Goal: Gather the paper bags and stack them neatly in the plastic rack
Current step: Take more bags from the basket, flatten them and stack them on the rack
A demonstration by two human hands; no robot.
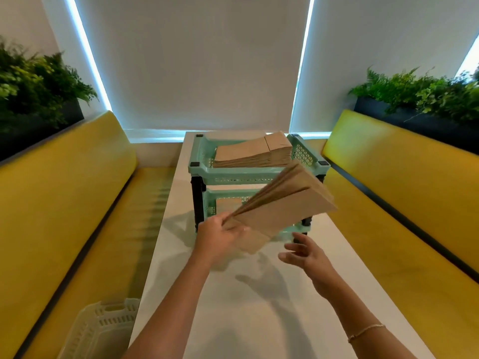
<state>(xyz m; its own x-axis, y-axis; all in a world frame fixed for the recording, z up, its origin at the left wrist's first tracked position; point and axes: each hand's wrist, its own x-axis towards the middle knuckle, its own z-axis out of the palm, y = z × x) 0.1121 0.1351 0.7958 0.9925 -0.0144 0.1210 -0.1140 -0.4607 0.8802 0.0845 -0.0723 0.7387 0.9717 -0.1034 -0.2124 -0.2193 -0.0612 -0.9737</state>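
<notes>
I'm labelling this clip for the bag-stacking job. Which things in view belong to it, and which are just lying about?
Part of the job:
bundle of paper bags, gripped by the left hand
stacked bags in the top tray
green plastic rack
right hand, holding nothing

Just there:
white crate
yellow benches
plants

Your two arms come into view from the bottom edge, both bare from forearm to wrist, with no sleeve showing on either one. Your left hand [220, 235] carries no ring, watch or band that can be seen, and its wrist is plain. Your right hand [307, 252] is likewise free of rings as far as the blur lets you tell. The one thing you are wearing is a thin, pale beaded bracelet [364, 332] round your right forearm just above the wrist, a fine single strand lying slantwise across the arm. No gloves, no markings, no cuff anywhere.
</notes>
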